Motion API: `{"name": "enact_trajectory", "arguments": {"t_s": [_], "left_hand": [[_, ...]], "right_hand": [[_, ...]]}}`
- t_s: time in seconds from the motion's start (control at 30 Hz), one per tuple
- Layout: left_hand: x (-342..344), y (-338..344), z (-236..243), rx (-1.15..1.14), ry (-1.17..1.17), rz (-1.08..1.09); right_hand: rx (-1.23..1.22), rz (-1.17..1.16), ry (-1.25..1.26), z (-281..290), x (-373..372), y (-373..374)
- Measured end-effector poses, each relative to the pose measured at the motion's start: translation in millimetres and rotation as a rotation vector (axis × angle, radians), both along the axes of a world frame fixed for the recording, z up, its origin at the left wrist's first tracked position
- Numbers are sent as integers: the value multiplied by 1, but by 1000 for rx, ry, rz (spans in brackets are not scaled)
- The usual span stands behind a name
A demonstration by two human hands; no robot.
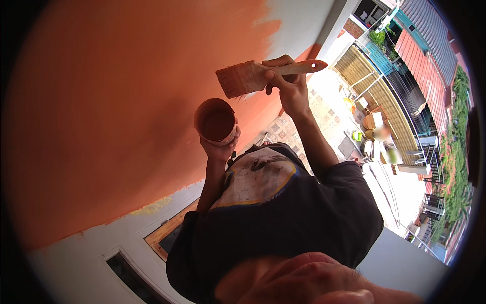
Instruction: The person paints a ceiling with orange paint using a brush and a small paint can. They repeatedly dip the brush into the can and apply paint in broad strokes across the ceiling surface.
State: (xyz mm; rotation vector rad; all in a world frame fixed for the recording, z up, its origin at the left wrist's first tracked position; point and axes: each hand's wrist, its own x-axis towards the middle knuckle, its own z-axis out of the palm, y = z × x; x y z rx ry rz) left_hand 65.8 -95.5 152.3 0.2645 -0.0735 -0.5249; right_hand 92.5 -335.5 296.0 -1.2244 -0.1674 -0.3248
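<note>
My right hand (287,83) grips a wide flat paintbrush (251,75) where its pale handle meets the ferrule. The brush lies almost level, with its orange-stained bristles pointing left and the holed end of the handle to the right. Below and left of the bristles, my left hand (223,148) is wrapped round a paint-smeared cup (208,108), its mouth toward me. The inside of the cup is dark reddish-brown; how much paint it holds I cannot tell. Brush and cup are apart. Both are in front of the wall (121,96), which is mostly covered in orange paint.
A pale unpainted patch (298,23) borders the orange at the top. White wall with a wood-framed opening (157,238) lies at lower left. To the right are a patterned tile floor (324,109), cardboard boxes (373,120), a woven bamboo-like fence (390,96) and red roofing.
</note>
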Motion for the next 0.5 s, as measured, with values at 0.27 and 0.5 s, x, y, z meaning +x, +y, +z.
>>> {"name": "enact_trajectory", "arguments": {"t_s": [0.27,0.5], "left_hand": [[0,4,-17,8,43,-3],[5,12,-35,-22,19,-74]], "right_hand": [[162,13,271,-41,-12,-3],[97,-14,130,-32,0,-15]]}}
